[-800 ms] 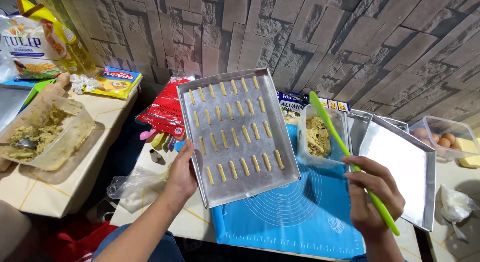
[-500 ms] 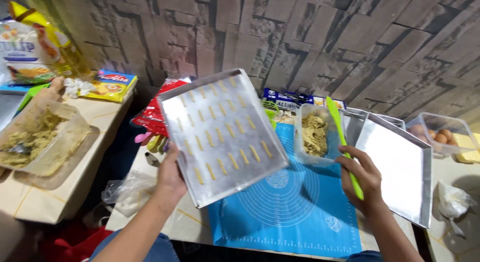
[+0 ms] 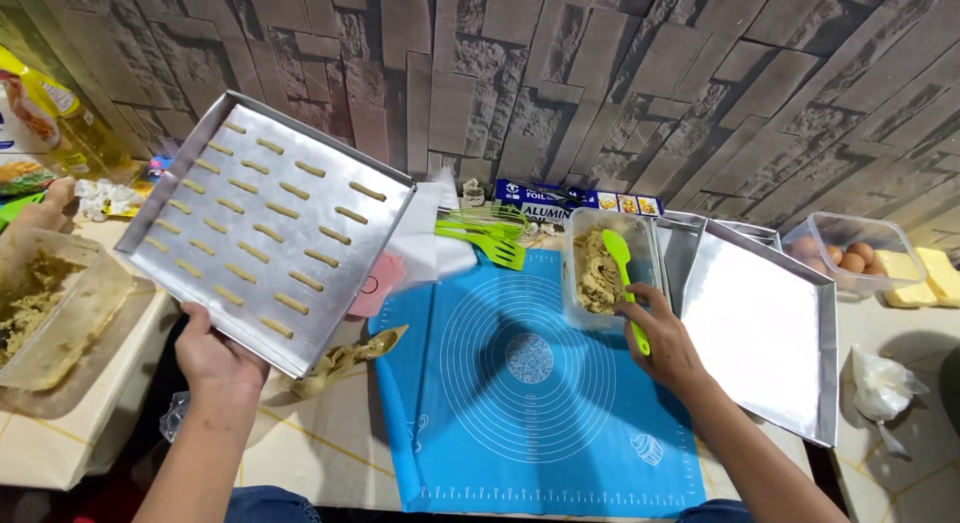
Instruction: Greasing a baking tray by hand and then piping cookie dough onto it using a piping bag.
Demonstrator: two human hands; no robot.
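Note:
My left hand (image 3: 213, 356) grips the near edge of a metal baking tray (image 3: 190, 163), lifted and tilted over the left of the counter; rows of small dough sticks (image 3: 262, 232) lie on it. My right hand (image 3: 663, 338) holds a green spatula (image 3: 622, 277) whose blade rests in a clear plastic tub (image 3: 646, 246) of brownish dough (image 3: 597, 273). The tub stands at the far right corner of a blue silicone baking mat (image 3: 530, 403).
An empty metal tray (image 3: 765, 328) leans at the right. Behind it are a tub of eggs (image 3: 845, 253) and butter blocks (image 3: 925, 278). Green utensils (image 3: 485, 238) and a foil box (image 3: 560, 196) lie behind the mat. A dough container (image 3: 55, 303) and oil bottle (image 3: 70, 113) stand left.
My left hand has swung the tray of dough sticks up and leftward, off the mat. My right hand has lowered the spatula into the dough tub.

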